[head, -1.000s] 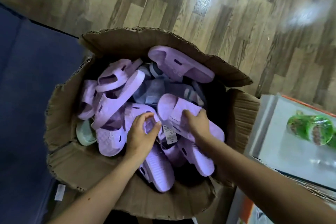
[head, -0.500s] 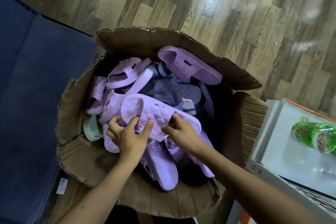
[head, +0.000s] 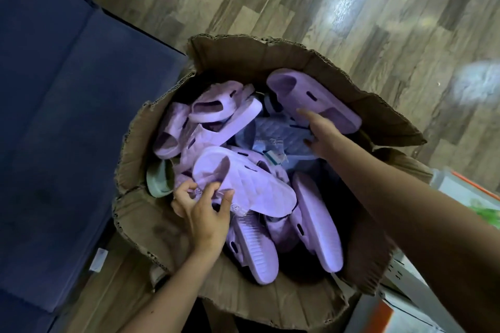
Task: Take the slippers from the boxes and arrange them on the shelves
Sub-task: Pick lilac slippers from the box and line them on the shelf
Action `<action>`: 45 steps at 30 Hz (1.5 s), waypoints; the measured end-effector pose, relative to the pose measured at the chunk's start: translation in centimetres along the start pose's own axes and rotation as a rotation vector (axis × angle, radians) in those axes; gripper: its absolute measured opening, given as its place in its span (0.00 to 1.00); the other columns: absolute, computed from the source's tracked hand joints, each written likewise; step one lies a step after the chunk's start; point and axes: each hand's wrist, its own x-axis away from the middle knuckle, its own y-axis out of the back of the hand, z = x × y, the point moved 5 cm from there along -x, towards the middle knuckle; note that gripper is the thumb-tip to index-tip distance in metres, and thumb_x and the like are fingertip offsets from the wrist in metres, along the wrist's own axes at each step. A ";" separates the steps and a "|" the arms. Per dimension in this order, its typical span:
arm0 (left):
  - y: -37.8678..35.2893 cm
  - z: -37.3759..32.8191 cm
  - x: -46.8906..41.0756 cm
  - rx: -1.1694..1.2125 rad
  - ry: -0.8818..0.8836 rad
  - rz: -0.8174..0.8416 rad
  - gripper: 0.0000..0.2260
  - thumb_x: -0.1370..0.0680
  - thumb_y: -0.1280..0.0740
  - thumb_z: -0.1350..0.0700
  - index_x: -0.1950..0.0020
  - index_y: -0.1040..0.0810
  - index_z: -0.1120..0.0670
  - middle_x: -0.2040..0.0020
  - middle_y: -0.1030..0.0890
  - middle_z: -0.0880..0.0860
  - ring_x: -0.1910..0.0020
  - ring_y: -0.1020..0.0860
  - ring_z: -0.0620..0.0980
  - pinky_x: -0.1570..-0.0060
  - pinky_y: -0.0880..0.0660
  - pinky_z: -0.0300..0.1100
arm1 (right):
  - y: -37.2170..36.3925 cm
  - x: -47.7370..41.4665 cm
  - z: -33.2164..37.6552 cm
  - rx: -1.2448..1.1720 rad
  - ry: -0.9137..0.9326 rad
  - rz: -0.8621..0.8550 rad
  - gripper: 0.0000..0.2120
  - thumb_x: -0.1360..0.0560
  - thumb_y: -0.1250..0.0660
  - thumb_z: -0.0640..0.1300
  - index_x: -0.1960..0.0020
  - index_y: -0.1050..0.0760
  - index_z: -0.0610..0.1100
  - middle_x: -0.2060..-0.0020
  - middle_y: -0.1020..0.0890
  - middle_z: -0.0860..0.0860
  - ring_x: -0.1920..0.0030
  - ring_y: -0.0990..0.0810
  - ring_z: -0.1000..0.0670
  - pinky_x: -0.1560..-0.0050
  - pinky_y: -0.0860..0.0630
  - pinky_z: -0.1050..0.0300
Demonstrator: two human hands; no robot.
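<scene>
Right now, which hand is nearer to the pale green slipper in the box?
Left. The left hand grips the quilted lilac slipper right beside the pale green slipper; the right hand is by the far lilac slipper, across the cardboard box.

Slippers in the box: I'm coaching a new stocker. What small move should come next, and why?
Probably close the right hand on the far slipper and lift it. The left hand grips the near slipper, while the right is open at the far one, holding nothing.
</scene>
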 end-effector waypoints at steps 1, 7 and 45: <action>0.0 0.2 0.1 0.024 -0.023 -0.004 0.22 0.32 0.38 0.41 0.57 0.18 0.59 0.46 0.31 0.61 0.48 0.31 0.59 0.43 0.33 0.46 | -0.4 0.2 -0.1 -0.005 0.031 -0.036 0.22 0.26 0.33 0.47 0.34 0.32 0.43 0.48 0.27 0.49 0.54 0.27 0.51 0.52 0.31 0.56; 1.0 2.0 1.4 0.082 0.108 0.156 0.15 0.26 0.31 0.50 0.50 0.21 0.61 0.60 0.21 0.60 0.62 0.23 0.57 0.63 0.36 0.39 | -0.5 3.6 -1.9 0.186 0.257 -0.243 0.10 0.24 0.36 0.47 0.57 0.32 0.41 0.57 0.25 0.41 0.55 0.25 0.46 0.59 0.32 0.56; 27.0 4.2 16.8 0.340 -0.025 -0.095 0.08 0.23 0.35 0.52 0.48 0.24 0.55 0.49 0.25 0.48 0.56 0.28 0.44 0.66 0.33 0.22 | -6.7 38.2 -15.2 0.090 0.574 0.128 0.10 0.23 0.42 0.43 0.62 0.32 0.48 0.61 0.24 0.46 0.56 0.25 0.46 0.52 0.27 0.49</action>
